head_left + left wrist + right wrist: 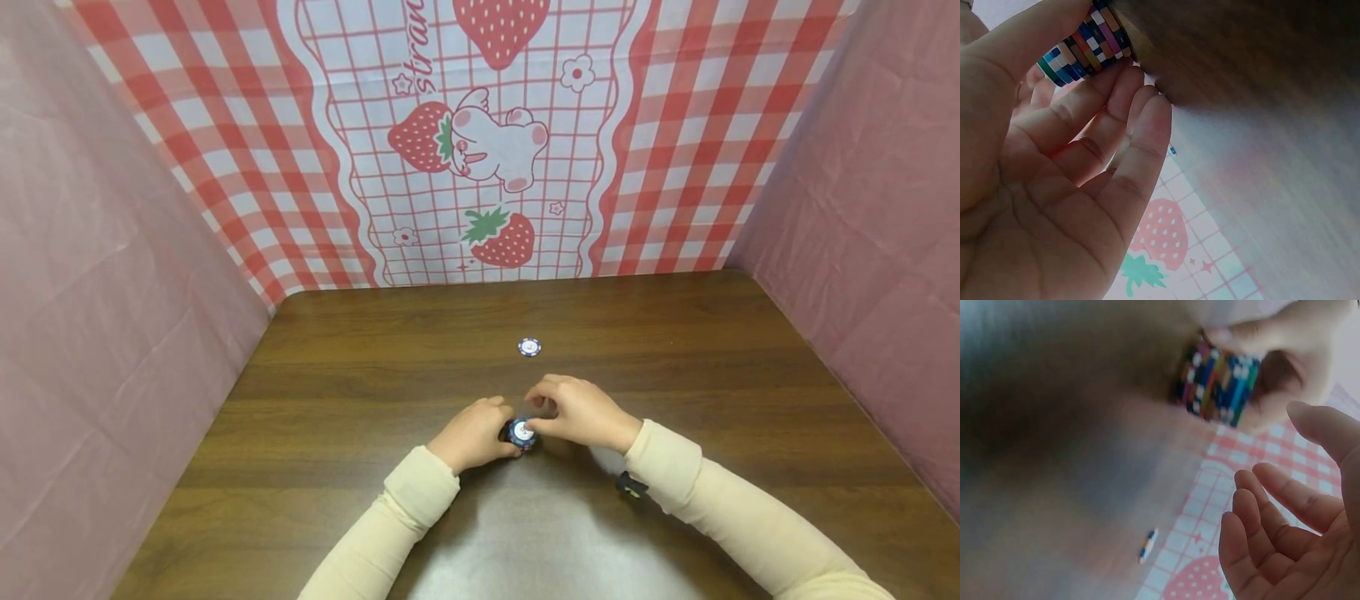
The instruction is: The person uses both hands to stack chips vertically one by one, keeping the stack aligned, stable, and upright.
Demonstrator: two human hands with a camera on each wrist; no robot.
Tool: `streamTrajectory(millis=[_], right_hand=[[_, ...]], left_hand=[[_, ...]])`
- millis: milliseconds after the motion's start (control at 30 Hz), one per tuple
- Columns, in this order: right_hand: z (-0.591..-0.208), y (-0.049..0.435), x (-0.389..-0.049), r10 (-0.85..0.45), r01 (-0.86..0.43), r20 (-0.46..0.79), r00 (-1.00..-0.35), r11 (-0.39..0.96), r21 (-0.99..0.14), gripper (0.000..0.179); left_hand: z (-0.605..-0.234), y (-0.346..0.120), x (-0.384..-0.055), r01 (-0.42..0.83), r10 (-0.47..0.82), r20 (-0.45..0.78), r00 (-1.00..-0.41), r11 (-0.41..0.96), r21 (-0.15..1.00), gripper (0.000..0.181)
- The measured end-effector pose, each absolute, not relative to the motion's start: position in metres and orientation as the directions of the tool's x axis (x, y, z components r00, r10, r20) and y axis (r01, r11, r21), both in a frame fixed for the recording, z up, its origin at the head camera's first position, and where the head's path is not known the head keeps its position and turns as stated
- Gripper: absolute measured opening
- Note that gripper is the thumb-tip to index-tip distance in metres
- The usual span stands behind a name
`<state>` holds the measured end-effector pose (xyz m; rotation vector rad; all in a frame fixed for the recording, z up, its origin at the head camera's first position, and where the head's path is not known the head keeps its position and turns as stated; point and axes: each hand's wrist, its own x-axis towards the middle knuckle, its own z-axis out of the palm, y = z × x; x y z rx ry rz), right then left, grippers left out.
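Observation:
A stack of several poker chips (pixel 522 432) stands on the wooden table, with a white-centred chip on top. Its multicoloured edges show in both wrist views. My left hand (pixel 474 435) grips the stack's side between thumb and fingers. Just to the right, my right hand (pixel 581 412) hovers with loosely bent fingers. In the right wrist view its thumb (pixel 1322 428) and fingers are apart, holding nothing, a little away from the stack (pixel 1219 384). Farther back, a single blue-and-white poker chip (pixel 529 347) lies flat on the table.
The brown wooden table (pixel 360 358) extends around both hands. A red-and-white strawberry-print cloth (pixel 480 200) hangs behind its back edge. Pink cloth (pixel 885 167) covers the sides. A small black object (pixel 632 485) sits under the right cuff.

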<state>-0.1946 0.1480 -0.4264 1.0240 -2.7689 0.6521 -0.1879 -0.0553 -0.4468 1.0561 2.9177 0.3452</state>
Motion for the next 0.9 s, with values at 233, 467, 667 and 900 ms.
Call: streamTrajectory(millis=[233,467,667,900], right_hand=[[-0.416,0.154,-0.213,-0.516,-0.577,0.26,-0.816,0.718,-0.389,0.038],[-0.411,0.156,-0.236,-0.456,-0.505,0.217,-0.863,0.765,-0.4,0.044],[-0.415,0.156,-0.258,-0.425,-0.455,0.166,-0.89,0.803,-0.385,0.05],[-0.423,0.155,-0.281,-0.394,-0.402,0.1,-0.914,0.842,-0.361,0.053]], left_hand=[[-0.447,-0.056,-0.188,0.625,0.632,0.049,-0.774,0.748,0.221,0.032],[-0.449,-0.056,-0.188,0.628,0.635,0.042,-0.772,0.748,0.215,0.034],[-0.449,-0.056,-0.189,0.635,0.639,0.059,-0.767,0.743,0.21,0.033],[-0.449,-0.055,-0.189,0.644,0.645,0.068,-0.761,0.739,0.199,0.032]])
